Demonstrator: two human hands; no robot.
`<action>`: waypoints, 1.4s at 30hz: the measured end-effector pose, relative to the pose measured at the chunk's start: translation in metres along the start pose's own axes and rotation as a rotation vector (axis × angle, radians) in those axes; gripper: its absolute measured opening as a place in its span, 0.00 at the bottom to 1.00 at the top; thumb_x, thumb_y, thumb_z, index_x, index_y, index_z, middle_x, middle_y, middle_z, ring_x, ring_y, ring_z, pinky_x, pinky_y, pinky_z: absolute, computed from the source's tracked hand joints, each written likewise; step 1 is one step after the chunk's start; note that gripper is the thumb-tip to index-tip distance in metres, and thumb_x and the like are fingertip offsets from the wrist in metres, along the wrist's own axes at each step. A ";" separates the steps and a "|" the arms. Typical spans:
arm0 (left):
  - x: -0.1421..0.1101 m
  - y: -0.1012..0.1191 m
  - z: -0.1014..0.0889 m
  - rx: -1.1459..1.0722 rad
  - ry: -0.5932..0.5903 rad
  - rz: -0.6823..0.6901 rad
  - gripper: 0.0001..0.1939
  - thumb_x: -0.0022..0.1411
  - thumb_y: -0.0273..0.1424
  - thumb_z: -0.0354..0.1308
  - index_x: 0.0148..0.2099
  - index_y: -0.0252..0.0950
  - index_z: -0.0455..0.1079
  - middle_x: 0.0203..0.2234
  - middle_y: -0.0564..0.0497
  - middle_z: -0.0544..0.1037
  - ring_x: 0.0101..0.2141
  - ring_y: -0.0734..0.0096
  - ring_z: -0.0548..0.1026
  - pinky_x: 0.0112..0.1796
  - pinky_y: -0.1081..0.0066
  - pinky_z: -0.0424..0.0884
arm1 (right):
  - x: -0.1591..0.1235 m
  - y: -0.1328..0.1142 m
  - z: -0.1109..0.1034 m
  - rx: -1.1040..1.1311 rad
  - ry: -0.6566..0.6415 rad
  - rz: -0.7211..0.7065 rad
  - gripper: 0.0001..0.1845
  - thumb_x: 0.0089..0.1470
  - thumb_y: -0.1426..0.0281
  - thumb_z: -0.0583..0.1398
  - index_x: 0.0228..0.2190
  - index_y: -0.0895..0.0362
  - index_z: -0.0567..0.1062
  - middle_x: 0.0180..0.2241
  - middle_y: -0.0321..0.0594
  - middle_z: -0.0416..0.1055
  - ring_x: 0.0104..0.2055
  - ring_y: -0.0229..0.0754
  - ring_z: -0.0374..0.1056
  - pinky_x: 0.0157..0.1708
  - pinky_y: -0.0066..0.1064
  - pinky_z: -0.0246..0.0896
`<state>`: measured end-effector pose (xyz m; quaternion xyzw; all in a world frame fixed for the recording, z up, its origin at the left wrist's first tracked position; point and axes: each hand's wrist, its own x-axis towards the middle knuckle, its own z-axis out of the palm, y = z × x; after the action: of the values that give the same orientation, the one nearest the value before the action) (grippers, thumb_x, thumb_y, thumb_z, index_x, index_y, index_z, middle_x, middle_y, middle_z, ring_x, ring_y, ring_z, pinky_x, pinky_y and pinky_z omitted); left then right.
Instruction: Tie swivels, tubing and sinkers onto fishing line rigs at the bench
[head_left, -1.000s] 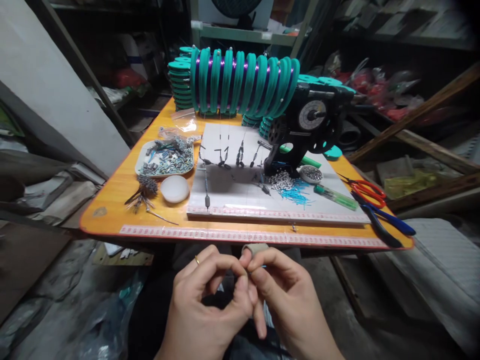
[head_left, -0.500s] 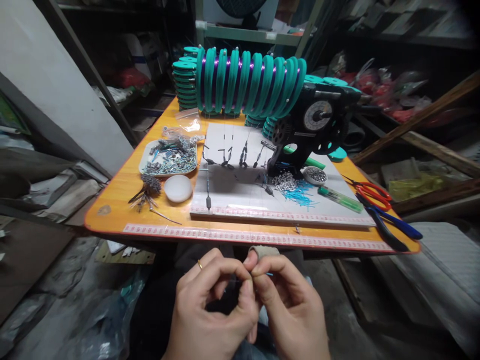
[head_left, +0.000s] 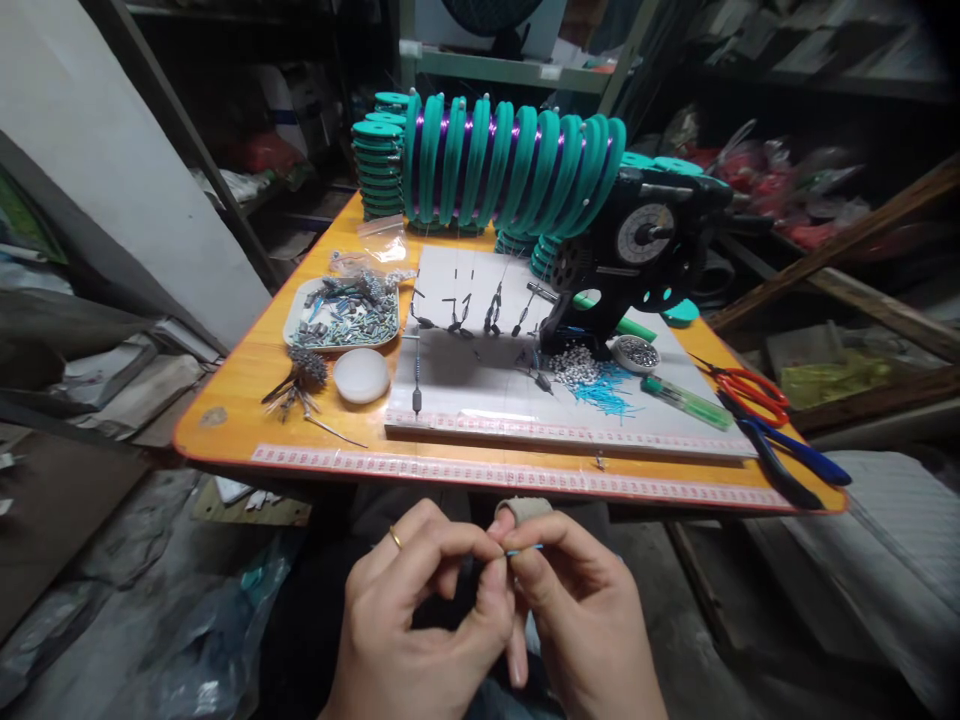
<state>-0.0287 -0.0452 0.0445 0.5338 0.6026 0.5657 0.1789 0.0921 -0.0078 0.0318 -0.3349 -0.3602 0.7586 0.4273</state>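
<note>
Below the near edge of the orange table [head_left: 240,375], my left hand [head_left: 420,620] and my right hand [head_left: 581,625] meet fingertip to fingertip. Both are pinched on a short thin blue tube [head_left: 523,549] that pokes out between them. A gold ring sits on my left hand, and a beige sleeve covers the right index finger. More blue tubes [head_left: 611,390] lie loose on the white board [head_left: 660,425], beside a heap of small silver beads [head_left: 574,365].
A row of teal spools [head_left: 514,165] wound with purple line stands at the back beside a black winding machine [head_left: 637,260]. A tray of small sinkers [head_left: 341,315], a white lid [head_left: 361,375], red scissors [head_left: 746,385] and blue pliers [head_left: 795,455] lie on the table.
Both hands stay pinched together at the same spot; the fingers have shifted slightly and the blue tube now shows more clearly. The view has drifted a little.
</note>
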 end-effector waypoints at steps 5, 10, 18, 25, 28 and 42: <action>0.001 -0.006 -0.005 0.061 -0.058 0.144 0.08 0.59 0.20 0.62 0.36 0.39 0.74 0.22 0.56 0.70 0.23 0.76 0.69 0.24 0.77 0.68 | 0.005 0.000 -0.010 -0.026 -0.034 -0.010 0.05 0.56 0.67 0.68 0.32 0.55 0.80 0.22 0.36 0.75 0.15 0.31 0.67 0.13 0.18 0.65; 0.007 -0.013 -0.010 0.089 -0.097 0.346 0.14 0.62 0.17 0.60 0.47 0.36 0.76 0.28 0.53 0.72 0.28 0.77 0.74 0.29 0.79 0.73 | 0.006 -0.002 -0.014 -0.056 -0.072 0.025 0.06 0.57 0.66 0.67 0.31 0.56 0.80 0.21 0.36 0.75 0.15 0.30 0.68 0.14 0.16 0.66; 0.004 -0.026 -0.011 0.074 -0.138 0.218 0.12 0.60 0.20 0.57 0.46 0.37 0.68 0.40 0.46 0.70 0.40 0.66 0.74 0.36 0.72 0.76 | 0.010 -0.011 -0.012 -0.135 -0.002 -0.069 0.04 0.53 0.67 0.69 0.29 0.55 0.82 0.35 0.40 0.75 0.23 0.33 0.72 0.14 0.18 0.68; 0.005 -0.034 -0.007 0.049 -0.126 0.238 0.11 0.61 0.17 0.56 0.40 0.39 0.70 0.36 0.50 0.71 0.37 0.69 0.75 0.35 0.73 0.75 | 0.011 -0.001 -0.008 -0.156 0.009 -0.113 0.05 0.53 0.67 0.69 0.30 0.56 0.82 0.35 0.41 0.75 0.24 0.34 0.71 0.15 0.18 0.69; 0.008 -0.034 -0.005 0.079 -0.117 0.280 0.12 0.61 0.16 0.56 0.40 0.38 0.70 0.34 0.51 0.73 0.36 0.71 0.76 0.37 0.74 0.74 | 0.011 0.000 -0.006 -0.191 0.017 -0.138 0.05 0.54 0.67 0.68 0.30 0.56 0.82 0.35 0.41 0.74 0.24 0.34 0.71 0.15 0.18 0.68; 0.013 -0.035 -0.007 0.117 -0.236 0.343 0.13 0.60 0.14 0.56 0.39 0.38 0.66 0.30 0.52 0.73 0.33 0.71 0.73 0.35 0.71 0.72 | 0.009 -0.014 -0.013 -0.577 -0.028 -0.232 0.08 0.56 0.69 0.67 0.26 0.56 0.75 0.33 0.39 0.74 0.24 0.32 0.66 0.19 0.23 0.61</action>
<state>-0.0542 -0.0300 0.0213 0.7005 0.5096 0.4855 0.1179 0.1046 0.0084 0.0351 -0.3885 -0.6025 0.5758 0.3931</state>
